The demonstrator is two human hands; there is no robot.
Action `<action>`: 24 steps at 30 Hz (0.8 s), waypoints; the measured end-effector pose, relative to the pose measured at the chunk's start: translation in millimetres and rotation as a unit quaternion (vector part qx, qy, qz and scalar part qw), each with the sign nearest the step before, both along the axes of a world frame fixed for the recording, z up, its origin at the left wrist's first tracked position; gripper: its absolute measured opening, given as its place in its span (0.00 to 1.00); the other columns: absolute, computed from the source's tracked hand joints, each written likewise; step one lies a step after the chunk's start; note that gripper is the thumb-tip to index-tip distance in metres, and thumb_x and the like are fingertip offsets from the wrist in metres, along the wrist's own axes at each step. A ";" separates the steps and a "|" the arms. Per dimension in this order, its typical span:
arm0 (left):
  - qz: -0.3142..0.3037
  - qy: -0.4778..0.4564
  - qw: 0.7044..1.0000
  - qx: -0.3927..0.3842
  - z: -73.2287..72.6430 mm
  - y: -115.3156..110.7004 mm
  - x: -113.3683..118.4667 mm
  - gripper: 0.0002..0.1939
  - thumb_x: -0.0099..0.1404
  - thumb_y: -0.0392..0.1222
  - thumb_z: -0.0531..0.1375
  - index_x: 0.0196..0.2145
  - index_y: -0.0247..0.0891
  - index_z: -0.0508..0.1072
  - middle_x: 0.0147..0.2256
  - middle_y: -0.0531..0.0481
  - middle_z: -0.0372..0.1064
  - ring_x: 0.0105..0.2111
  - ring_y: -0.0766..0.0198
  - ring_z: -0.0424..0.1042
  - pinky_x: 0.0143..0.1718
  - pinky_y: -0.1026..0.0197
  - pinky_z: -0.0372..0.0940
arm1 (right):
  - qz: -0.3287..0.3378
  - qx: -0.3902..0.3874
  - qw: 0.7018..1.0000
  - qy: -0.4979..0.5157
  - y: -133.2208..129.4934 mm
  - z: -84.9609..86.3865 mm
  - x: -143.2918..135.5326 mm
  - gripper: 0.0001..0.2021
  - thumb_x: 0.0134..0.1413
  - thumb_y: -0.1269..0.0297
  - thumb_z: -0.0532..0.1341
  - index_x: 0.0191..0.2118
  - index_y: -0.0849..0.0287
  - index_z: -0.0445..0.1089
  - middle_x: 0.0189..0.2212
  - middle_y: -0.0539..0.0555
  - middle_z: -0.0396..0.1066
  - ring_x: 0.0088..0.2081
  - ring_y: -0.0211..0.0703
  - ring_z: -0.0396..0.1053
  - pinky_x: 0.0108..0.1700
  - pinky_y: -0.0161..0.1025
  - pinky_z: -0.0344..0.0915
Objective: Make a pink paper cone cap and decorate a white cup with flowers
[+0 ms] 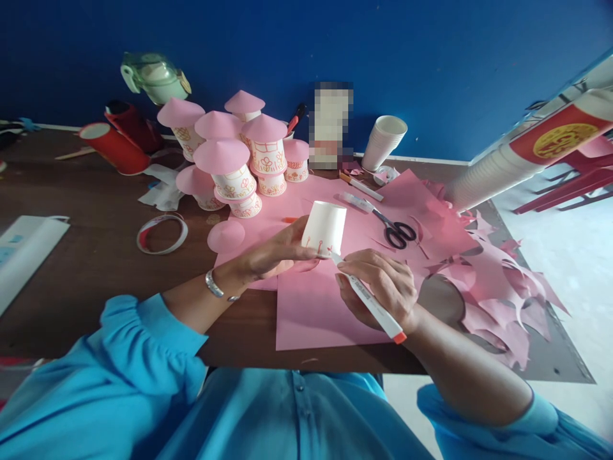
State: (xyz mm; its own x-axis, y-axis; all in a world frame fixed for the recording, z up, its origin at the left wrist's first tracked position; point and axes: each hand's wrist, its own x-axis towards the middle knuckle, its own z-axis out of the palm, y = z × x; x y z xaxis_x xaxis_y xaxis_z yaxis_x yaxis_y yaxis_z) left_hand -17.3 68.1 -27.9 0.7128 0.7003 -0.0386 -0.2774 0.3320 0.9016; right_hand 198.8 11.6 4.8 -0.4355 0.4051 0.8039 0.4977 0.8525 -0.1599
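Observation:
A white paper cup (325,223) with small red marks near its lower edge is tilted in my left hand (281,250), whose fingers close around its left side and underside. My right hand (380,284) grips a white marker (373,306) with an orange-red end; its tip meets the cup by the red marks. Both hands are above pink paper sheets (316,319). Black-handled scissors (398,233) lie just beyond my right hand. Left of the cup is a pink paper disc or cone (226,237).
Several cup towers with pink cone roofs (221,156) stand behind my left hand. A tape roll (161,234) lies to the left, a red cup (113,148) behind it. Stacked white cups (385,142) stand by the blue wall. Pink scraps (498,281) cover the right side.

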 end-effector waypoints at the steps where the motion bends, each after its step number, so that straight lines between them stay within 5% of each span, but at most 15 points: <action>1: -0.003 -0.014 1.000 -0.004 -2.2 0.4 -0.1 0.24 0.63 0.41 0.69 0.56 0.45 0.72 0.49 0.46 0.73 0.51 0.54 0.73 0.56 0.51 0.68 | -0.002 0.000 1.000 0.000 -0.1 -0.2 0.1 0.12 0.61 0.76 0.62 0.49 0.60 0.67 0.31 0.55 0.77 0.30 0.43 0.77 0.32 0.38 0.77; 9: -0.038 0.023 0.999 0.001 2.9 -0.8 0.5 0.22 0.62 0.44 0.71 0.53 0.43 0.73 0.46 0.46 0.75 0.48 0.54 0.75 0.53 0.50 0.69 | 0.029 -0.010 1.000 -0.007 -0.4 -3.7 -0.6 0.13 0.60 0.76 0.63 0.50 0.62 0.68 0.32 0.57 0.78 0.33 0.45 0.80 0.35 0.39 0.79; 24: -0.014 0.054 0.998 0.022 1.0 -1.9 -1.2 0.24 0.62 0.45 0.71 0.52 0.40 0.69 0.43 0.47 0.73 0.42 0.58 0.73 0.43 0.56 0.68 | 0.025 -0.007 1.000 -0.003 0.2 -1.8 0.0 0.14 0.60 0.76 0.63 0.50 0.61 0.67 0.31 0.55 0.77 0.31 0.45 0.78 0.32 0.39 0.77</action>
